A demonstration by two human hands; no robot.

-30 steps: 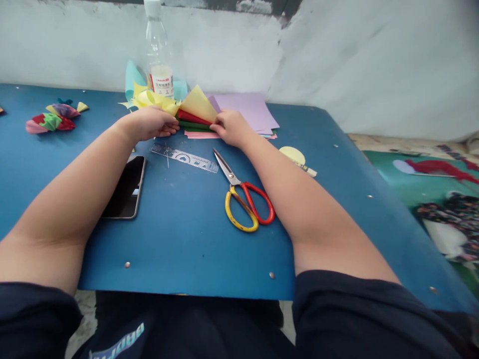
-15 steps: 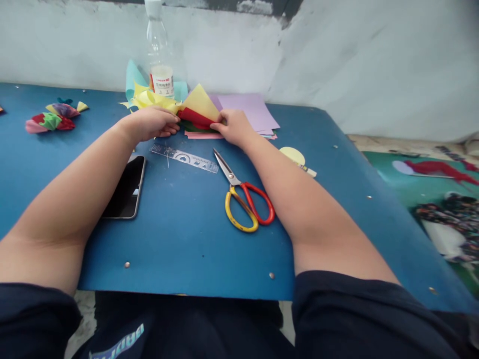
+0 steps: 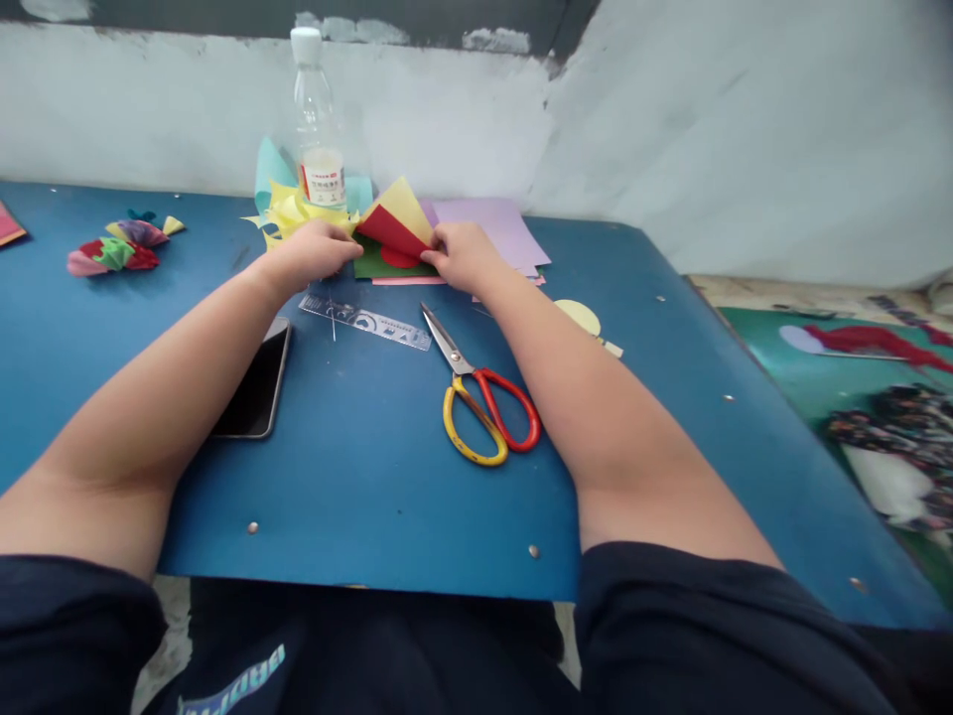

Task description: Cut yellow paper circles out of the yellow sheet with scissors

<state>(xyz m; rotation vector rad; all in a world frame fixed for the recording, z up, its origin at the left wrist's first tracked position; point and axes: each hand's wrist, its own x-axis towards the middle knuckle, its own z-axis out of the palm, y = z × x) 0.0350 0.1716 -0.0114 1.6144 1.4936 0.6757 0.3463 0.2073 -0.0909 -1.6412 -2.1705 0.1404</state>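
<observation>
My right hand (image 3: 458, 253) pinches the lifted corner of red paper (image 3: 391, 228) and yellow paper (image 3: 404, 206), bent up at the back of the table. Under them a dark green sheet (image 3: 370, 262) with a red round shape shows. My left hand (image 3: 320, 250) is closed, its fingertips at the green sheet's left edge; it seems to pinch that edge. Purple sheets (image 3: 498, 226) lie behind my right hand. Yellow pointed paper strips (image 3: 302, 211) sit just behind my left hand.
A bottle (image 3: 322, 149) stands near the wall. Nearer lie a clear ruler (image 3: 391, 328), scissors (image 3: 473, 372) and a phone (image 3: 260, 387). Colourful cloth pieces (image 3: 115, 253) are at left, a pale yellow disc (image 3: 579, 317) at right.
The red and yellow papers are bent further up, showing more of the green sheet and a red round shape. My left fingers have closed near its edge. The view has tilted slightly.
</observation>
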